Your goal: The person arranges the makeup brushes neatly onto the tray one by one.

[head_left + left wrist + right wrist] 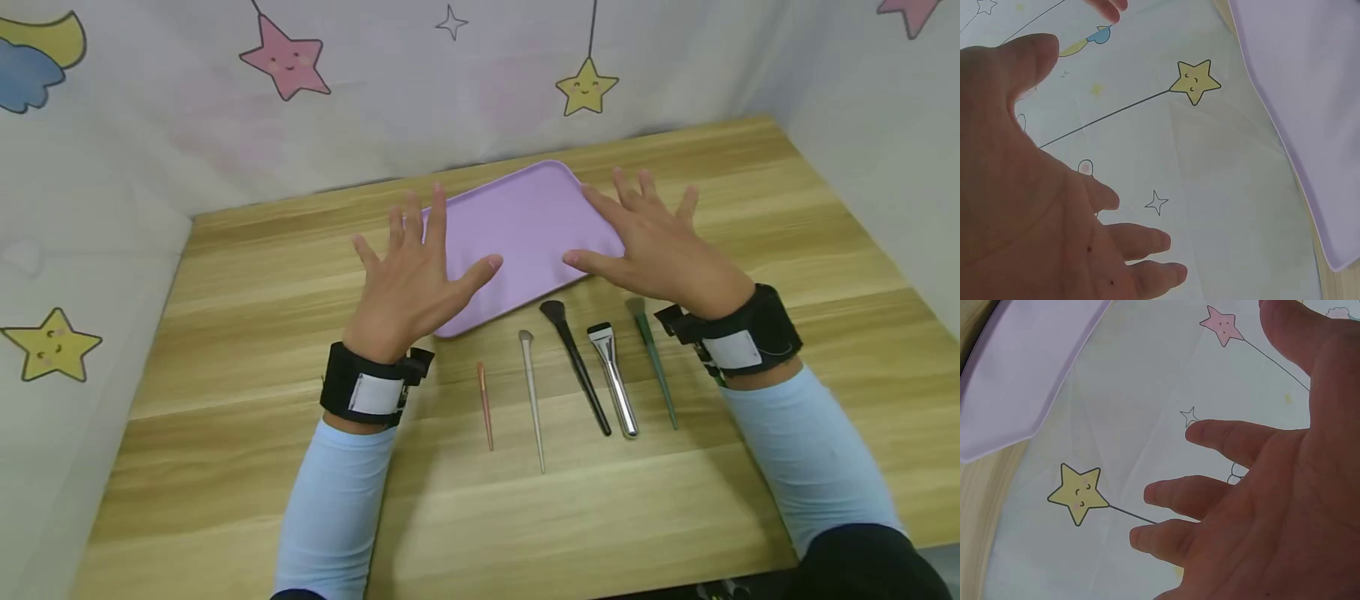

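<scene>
Spread wide, fingers apart, on left hand and right hand, raised before either end of smooth, round-cornered lilac tray at upper centre of head view; just below, centre to right, in row on wood-grain table: slim pink brush, grey brush, black brush, shiny silver brush, green brush

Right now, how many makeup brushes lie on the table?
5, all on the near side of the purple tray, left to right: pink brush, grey brush, black brush, silver brush, green brush.
</scene>
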`<act>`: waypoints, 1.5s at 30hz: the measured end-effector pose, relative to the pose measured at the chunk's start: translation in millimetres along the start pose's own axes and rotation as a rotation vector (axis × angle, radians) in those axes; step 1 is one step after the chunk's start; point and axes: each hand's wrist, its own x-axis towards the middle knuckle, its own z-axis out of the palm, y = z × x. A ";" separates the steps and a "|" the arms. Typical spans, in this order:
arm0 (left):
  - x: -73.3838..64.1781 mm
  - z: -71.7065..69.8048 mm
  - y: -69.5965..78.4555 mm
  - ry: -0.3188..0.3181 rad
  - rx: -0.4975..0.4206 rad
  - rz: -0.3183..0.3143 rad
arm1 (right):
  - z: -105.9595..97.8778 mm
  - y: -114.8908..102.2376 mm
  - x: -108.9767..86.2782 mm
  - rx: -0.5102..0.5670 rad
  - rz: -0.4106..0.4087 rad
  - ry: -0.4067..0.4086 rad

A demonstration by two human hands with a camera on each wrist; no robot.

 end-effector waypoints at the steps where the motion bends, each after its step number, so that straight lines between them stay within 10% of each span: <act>1: 1.3 0.7 0.4 0.001 -0.008 0.003 | -0.2 1.3 -0.5 0.004 0.001 0.002; 22: 14.0 11.0 -15.2 0.057 -0.048 -0.016 | -1.6 5.4 0.0 0.018 0.003 -0.064; 45: 30.5 27.4 -41.9 -0.003 -0.010 -0.213 | -2.2 15.3 -1.3 0.071 -0.028 -0.095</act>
